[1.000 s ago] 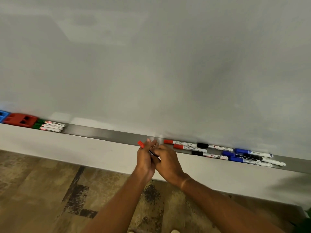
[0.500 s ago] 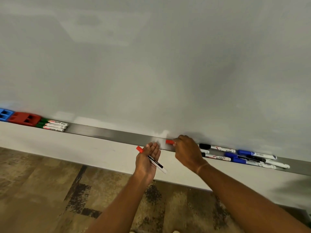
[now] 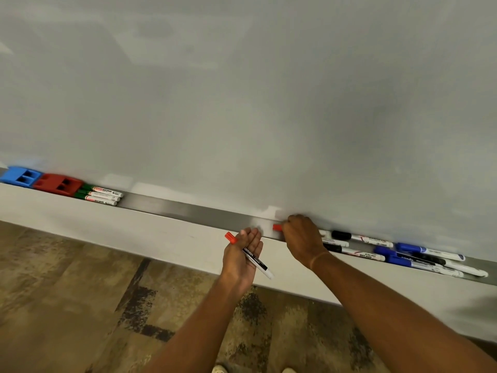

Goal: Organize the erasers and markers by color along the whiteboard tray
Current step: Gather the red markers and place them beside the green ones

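Left hand (image 3: pixel 243 255) is held palm-up, fingers loosely open, a red-capped marker (image 3: pixel 250 254) laid across it. At its two o'clock, a second red-capped marker (image 3: pixel 277 227) in the whiteboard tray (image 3: pixel 204 214) is clenched by the right hand (image 3: pixel 302 236).

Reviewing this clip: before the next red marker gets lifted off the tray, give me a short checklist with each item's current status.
1. Left hand has a red marker lying across its open palm: ok.
2. Right hand is closed over the red markers on the tray, one red cap showing: ok.
3. How many markers the right hand actually grips: cannot tell, the fingers hide them.
4. Green markers grouped beside the red eraser: ok.
5. Black markers and blue markers sorted by color: not ok, one black marker lies among the blue.
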Action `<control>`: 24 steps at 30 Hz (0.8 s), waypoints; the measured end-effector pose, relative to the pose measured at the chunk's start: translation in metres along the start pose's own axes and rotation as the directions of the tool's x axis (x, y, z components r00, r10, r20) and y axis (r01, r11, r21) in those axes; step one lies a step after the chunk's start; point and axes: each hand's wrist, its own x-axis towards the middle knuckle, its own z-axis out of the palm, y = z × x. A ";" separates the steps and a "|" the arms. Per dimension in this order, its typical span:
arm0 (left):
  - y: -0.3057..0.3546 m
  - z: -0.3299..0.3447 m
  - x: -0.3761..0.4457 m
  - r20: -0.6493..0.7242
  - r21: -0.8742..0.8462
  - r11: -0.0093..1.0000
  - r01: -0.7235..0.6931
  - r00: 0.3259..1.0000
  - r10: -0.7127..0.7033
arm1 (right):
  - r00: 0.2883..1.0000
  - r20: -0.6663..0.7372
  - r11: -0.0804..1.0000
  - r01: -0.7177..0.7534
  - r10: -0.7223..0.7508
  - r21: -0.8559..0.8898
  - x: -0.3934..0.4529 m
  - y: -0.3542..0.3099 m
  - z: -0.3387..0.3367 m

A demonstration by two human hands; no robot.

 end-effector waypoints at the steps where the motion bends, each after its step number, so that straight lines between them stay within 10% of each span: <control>1: 0.000 0.000 0.001 0.000 0.003 1.000 0.001 1.000 -0.001 | 1.000 -0.017 1.000 0.002 -0.001 0.021 0.000 0.000 -0.001; 8: -0.004 0.010 0.005 0.006 0.029 0.999 0.029 1.000 -0.030 | 0.976 -0.219 0.983 0.062 -0.023 0.171 0.001 -0.017 -0.025; 14: -0.005 0.021 -0.001 0.084 -0.004 0.998 0.064 0.994 -0.064 | 0.994 -0.098 0.745 0.033 0.043 0.666 -0.006 -0.036 -0.033; 24: -0.005 0.018 -0.004 0.127 -0.027 0.993 0.118 0.985 -0.113 | 0.999 0.019 0.607 -0.032 0.028 0.794 -0.007 -0.040 -0.026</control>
